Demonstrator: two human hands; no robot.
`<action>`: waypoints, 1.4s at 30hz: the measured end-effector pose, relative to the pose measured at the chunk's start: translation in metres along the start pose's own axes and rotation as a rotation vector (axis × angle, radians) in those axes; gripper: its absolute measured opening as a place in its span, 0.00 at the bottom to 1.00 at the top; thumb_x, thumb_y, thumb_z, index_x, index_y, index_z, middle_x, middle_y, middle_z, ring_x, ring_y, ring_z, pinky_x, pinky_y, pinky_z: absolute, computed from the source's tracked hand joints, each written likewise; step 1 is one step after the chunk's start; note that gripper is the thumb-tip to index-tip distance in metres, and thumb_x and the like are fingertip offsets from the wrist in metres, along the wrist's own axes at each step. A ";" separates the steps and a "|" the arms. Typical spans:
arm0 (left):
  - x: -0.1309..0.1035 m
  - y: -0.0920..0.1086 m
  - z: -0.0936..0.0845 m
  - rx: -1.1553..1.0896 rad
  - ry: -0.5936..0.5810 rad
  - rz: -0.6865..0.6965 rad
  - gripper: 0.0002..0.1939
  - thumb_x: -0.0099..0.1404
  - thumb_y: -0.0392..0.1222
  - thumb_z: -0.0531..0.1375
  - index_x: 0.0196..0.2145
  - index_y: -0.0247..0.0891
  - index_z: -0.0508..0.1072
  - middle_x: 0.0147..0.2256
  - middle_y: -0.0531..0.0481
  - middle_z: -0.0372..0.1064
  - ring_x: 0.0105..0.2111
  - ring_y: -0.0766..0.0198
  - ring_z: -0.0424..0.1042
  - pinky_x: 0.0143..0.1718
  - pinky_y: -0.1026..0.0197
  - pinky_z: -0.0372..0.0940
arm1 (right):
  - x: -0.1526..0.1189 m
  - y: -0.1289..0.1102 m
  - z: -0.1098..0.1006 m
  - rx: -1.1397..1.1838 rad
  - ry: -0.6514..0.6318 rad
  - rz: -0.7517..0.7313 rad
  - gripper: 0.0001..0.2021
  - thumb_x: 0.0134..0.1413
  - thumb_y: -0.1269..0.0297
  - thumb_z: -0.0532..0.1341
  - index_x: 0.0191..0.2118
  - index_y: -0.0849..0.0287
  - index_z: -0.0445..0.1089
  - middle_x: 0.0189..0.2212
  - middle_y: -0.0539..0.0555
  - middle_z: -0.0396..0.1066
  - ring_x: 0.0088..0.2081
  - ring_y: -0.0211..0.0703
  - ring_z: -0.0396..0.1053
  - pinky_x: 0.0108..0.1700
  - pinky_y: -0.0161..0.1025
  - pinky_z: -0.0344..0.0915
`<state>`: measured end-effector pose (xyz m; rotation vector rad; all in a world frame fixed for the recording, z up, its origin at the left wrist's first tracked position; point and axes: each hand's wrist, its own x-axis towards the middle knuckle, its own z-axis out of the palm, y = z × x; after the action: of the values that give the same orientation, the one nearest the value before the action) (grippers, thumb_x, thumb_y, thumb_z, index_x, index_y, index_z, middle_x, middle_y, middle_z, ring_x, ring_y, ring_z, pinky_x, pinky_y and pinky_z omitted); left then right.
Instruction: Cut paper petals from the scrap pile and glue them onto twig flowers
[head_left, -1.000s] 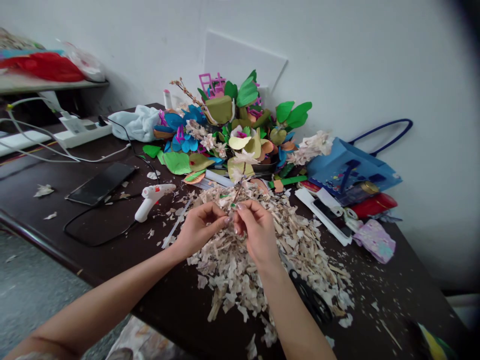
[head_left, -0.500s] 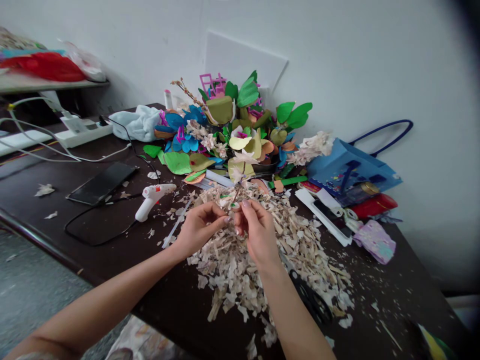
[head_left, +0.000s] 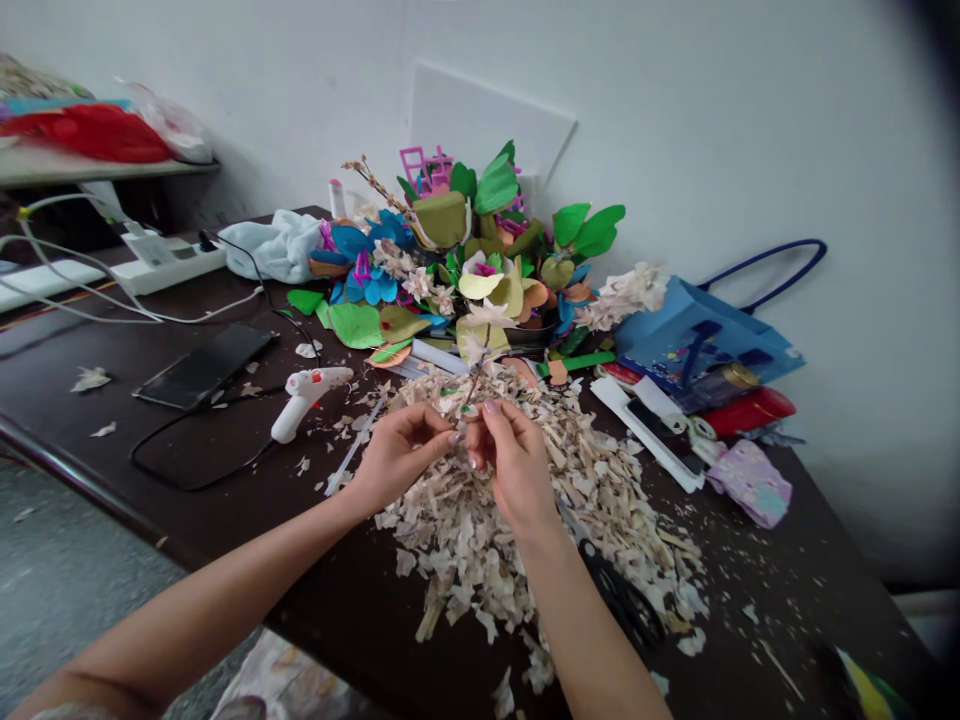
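Note:
Over a heap of pale, dry shavings (head_left: 457, 540), my two hands meet with their fingertips close together. My left hand (head_left: 409, 455) is closed in a pinch, with its thumb and forefinger at the lower end of a thin brown stem. My right hand (head_left: 514, 455) is pinched beside it, thumb and forefinger pressed together. From between the hands rises the stem of a handmade flower (head_left: 491, 315) with pale petals, its tip in front of the coloured flowers. Exactly where each finger grips the stem is too small to make out. Black-handled scissors (head_left: 619, 600) lie under my right forearm.
A white glue gun (head_left: 304, 400) with a black cord lies left of the heap, beside a dark phone (head_left: 206, 365). Behind stands a colourful flower arrangement (head_left: 495, 250). A blue gift bag (head_left: 697, 340) and a long white tray (head_left: 649, 435) are on the right.

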<state>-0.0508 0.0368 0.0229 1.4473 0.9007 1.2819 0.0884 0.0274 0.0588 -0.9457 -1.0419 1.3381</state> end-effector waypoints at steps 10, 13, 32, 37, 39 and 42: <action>0.002 -0.003 -0.002 -0.008 0.017 0.002 0.09 0.58 0.40 0.64 0.26 0.32 0.69 0.23 0.53 0.64 0.24 0.70 0.61 0.25 0.68 0.56 | 0.005 0.000 0.000 0.037 0.058 0.022 0.12 0.54 0.57 0.59 0.25 0.59 0.66 0.15 0.43 0.61 0.14 0.29 0.55 0.17 0.29 0.51; 0.002 -0.003 -0.003 0.001 0.035 0.000 0.09 0.58 0.40 0.64 0.26 0.32 0.69 0.23 0.53 0.63 0.23 0.71 0.60 0.24 0.68 0.56 | 0.008 0.001 -0.002 0.081 0.078 0.056 0.14 0.52 0.56 0.59 0.22 0.59 0.63 0.13 0.42 0.58 0.14 0.29 0.54 0.16 0.29 0.50; 0.002 -0.004 -0.003 -0.066 0.044 -0.007 0.10 0.56 0.40 0.64 0.26 0.32 0.68 0.24 0.53 0.64 0.24 0.70 0.62 0.26 0.68 0.58 | -0.006 0.020 -0.006 -0.257 -0.071 0.001 0.10 0.50 0.57 0.65 0.31 0.59 0.71 0.17 0.43 0.57 0.19 0.31 0.51 0.20 0.31 0.47; 0.002 0.000 -0.004 -0.064 0.060 -0.013 0.10 0.56 0.41 0.64 0.25 0.32 0.68 0.21 0.54 0.63 0.22 0.72 0.60 0.23 0.70 0.55 | -0.008 0.029 -0.010 -0.168 0.083 -0.032 0.13 0.52 0.57 0.63 0.23 0.58 0.65 0.14 0.42 0.53 0.17 0.31 0.48 0.20 0.32 0.44; 0.002 0.002 -0.004 -0.099 0.040 -0.024 0.11 0.56 0.41 0.64 0.24 0.32 0.68 0.20 0.55 0.62 0.21 0.73 0.58 0.21 0.70 0.54 | -0.007 0.032 -0.013 -0.146 0.124 -0.047 0.13 0.53 0.56 0.61 0.25 0.58 0.64 0.16 0.42 0.54 0.17 0.31 0.48 0.20 0.32 0.44; 0.001 0.004 -0.003 -0.153 -0.010 -0.071 0.11 0.56 0.42 0.64 0.24 0.32 0.68 0.20 0.55 0.61 0.20 0.73 0.58 0.20 0.70 0.53 | -0.011 0.033 -0.011 -0.117 0.162 -0.060 0.12 0.56 0.55 0.58 0.27 0.57 0.65 0.17 0.42 0.54 0.16 0.31 0.48 0.19 0.33 0.44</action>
<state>-0.0544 0.0372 0.0270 1.2908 0.8217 1.2617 0.0904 0.0182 0.0238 -1.0835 -1.0245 1.1415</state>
